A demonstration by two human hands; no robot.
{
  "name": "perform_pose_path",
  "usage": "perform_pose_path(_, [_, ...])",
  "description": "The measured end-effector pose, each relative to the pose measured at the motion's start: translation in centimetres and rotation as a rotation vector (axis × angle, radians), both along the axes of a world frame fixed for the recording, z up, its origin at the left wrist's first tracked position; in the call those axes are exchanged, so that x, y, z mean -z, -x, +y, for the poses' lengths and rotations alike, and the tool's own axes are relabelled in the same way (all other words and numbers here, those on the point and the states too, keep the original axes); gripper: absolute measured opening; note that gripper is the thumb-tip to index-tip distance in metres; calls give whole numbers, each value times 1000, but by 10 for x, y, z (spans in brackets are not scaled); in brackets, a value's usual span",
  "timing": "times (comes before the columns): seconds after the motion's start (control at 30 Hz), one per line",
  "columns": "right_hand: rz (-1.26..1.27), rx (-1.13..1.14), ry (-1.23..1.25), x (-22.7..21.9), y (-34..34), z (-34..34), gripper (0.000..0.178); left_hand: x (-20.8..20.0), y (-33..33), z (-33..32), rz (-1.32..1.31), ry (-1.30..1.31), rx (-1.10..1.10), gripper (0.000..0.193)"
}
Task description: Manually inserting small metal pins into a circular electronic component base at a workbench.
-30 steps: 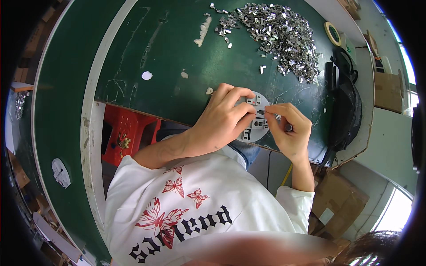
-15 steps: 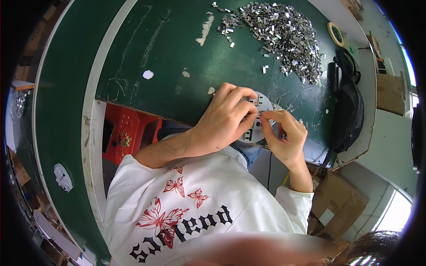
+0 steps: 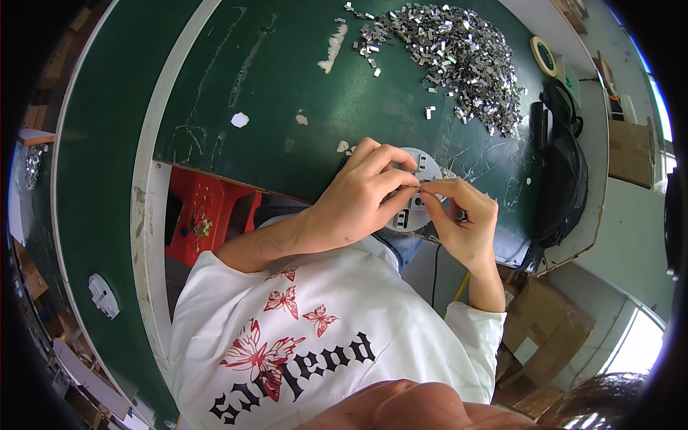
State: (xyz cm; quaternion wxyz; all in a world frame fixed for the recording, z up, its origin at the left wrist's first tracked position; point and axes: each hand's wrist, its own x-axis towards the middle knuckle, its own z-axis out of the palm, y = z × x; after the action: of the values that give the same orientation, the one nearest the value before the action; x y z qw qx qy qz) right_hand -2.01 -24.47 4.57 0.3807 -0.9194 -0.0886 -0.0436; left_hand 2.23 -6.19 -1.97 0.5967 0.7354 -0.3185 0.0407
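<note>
A round, light-grey disc-shaped part (image 3: 430,166) with small dark fittings lies at the near edge of the green table, partly covered by my fingers. My left hand (image 3: 369,185) reaches over it from the left, thumb and index finger pinched together above the disc. From the right, my right hand (image 3: 464,215) meets it with thumb and index finger also pinched. The fingertips of both hands come together over the disc's middle. Whatever lies between them is too small and hidden to name. Past the hands lies a large heap of small shiny metal pieces (image 3: 469,61).
A roll of tape (image 3: 543,56) and a black mesh bag (image 3: 562,172) lie along the right side. A white part (image 3: 103,296) rests on the green strip at left. Below the table edge stands a red stool (image 3: 208,211); a cardboard box (image 3: 548,322) is at lower right.
My hands have shifted very slightly, the fingertips still meeting over the disc. The white part on the left strip has slid a little nearer to me.
</note>
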Motion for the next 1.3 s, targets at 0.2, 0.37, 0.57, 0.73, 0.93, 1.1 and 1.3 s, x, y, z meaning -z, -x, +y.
perform_pose_path(0.2, [-7,-83,23,2,-4,2,17,1,2,8,22,7,-25,18])
perform_pose_path(0.37, [-34,-178,114,3,-6,3,24,-2,3,13,13,-6,-37,18])
perform_pose_path(0.57, [3,-243,228,-1,-9,5,35,0,1,12,5,1,-64,17])
perform_pose_path(0.73, [-10,-280,299,-1,-12,7,36,1,-1,14,12,-12,-66,16])
perform_pose_path(0.93, [127,-297,338,-10,-22,15,31,1,-2,17,19,-17,-53,17])
perform_pose_path(1.1, [112,-293,227,-9,-23,8,30,2,-2,15,36,5,-48,17])
perform_pose_path(1.3, [154,-317,293,-10,-20,15,24,1,0,18,15,8,-53,17])
